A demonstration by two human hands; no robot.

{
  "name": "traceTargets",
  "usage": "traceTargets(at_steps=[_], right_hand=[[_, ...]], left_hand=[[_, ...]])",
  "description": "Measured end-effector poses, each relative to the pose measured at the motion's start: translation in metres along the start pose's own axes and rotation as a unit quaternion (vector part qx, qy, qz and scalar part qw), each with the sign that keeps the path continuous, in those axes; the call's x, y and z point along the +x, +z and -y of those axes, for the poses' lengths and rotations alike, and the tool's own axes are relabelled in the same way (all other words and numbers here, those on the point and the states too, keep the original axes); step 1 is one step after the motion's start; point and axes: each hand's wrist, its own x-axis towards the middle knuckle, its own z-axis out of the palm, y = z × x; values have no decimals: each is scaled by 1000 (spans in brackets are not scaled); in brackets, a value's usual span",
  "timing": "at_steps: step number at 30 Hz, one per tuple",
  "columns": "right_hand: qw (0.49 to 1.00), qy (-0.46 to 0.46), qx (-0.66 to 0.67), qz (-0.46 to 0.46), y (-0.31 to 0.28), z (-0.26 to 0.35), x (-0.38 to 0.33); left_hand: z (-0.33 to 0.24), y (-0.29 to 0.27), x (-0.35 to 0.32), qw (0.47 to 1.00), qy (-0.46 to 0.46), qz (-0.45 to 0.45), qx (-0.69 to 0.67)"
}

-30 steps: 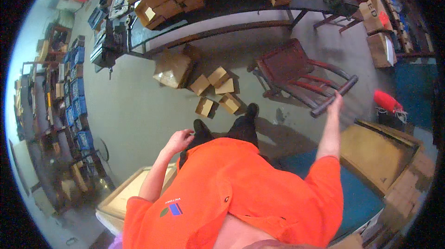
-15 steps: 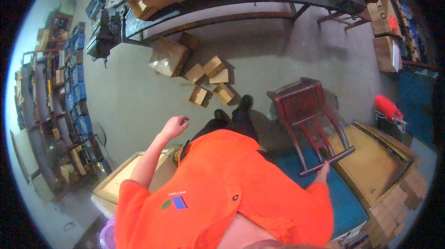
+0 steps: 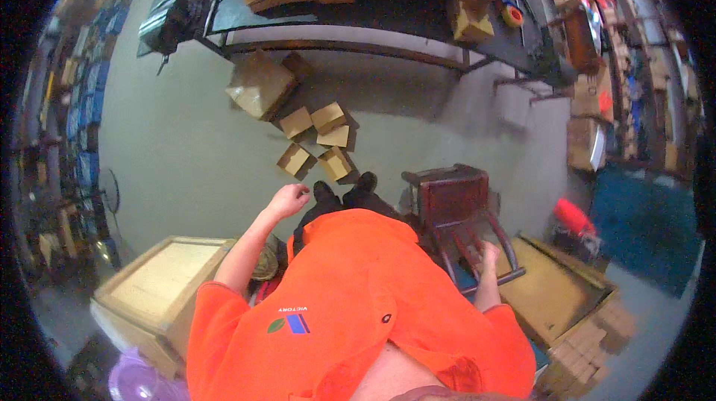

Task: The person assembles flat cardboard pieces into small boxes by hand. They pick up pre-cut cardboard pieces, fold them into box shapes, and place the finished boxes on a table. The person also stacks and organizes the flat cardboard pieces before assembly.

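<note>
My left hand (image 3: 289,199) hangs in the air to the left of my dark trousers. Its fingers are curled in, with nothing visible in them. On my right, my right hand (image 3: 488,255) hovers over a dark reddish wooden chair (image 3: 456,203), past its top rail (image 3: 507,277). The fingers look stretched out and hold nothing, though the hand is slightly blurred. The chair stands on the floor beside my legs, its back toward me. My dark shoes (image 3: 365,182) are close together just left of it.
Several small open cardboard boxes (image 3: 297,123) lie ahead of my feet, beside a larger carton (image 3: 261,86). Beyond stands a long dark workbench (image 3: 350,26) stacked with cartons. A wooden-framed box (image 3: 164,274) is at my left, a wooden tray (image 3: 552,282) at my right, near a red bundle (image 3: 574,217).
My right hand has come off the chair's top rail and moved forward over the chair. The view has shifted, and the chair now appears closer to my legs. My left hand remains curled.
</note>
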Motion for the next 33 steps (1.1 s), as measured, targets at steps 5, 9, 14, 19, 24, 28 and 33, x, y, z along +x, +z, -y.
traceTargets(at_steps=[5, 9, 14, 19, 24, 28, 33], right_hand=[[977, -112, -81, 161, 114, 208, -74], [885, -297, -242, 265, 218, 296, -31], [664, -493, -421, 373, 401, 415, -42], [444, -595, -495, 452, 587, 434, -35], [405, -581, -554, 439, 721, 391, -16], [440, -501, -575, 475, 838, 334, 99], [522, -470, -513, 493, 914, 283, 191]], left_hand=[[34, 9, -12, 988, -90, -62, -105], [65, 31, -14, 976, -127, -115, -132], [83, 80, 3, 911, -244, -186, -276], [86, 161, 57, 738, -346, -250, -522], [70, 227, 139, 632, -366, -227, -645], [110, 280, 217, 477, -385, -233, -755], [203, 392, 307, 382, -443, -213, -783]])
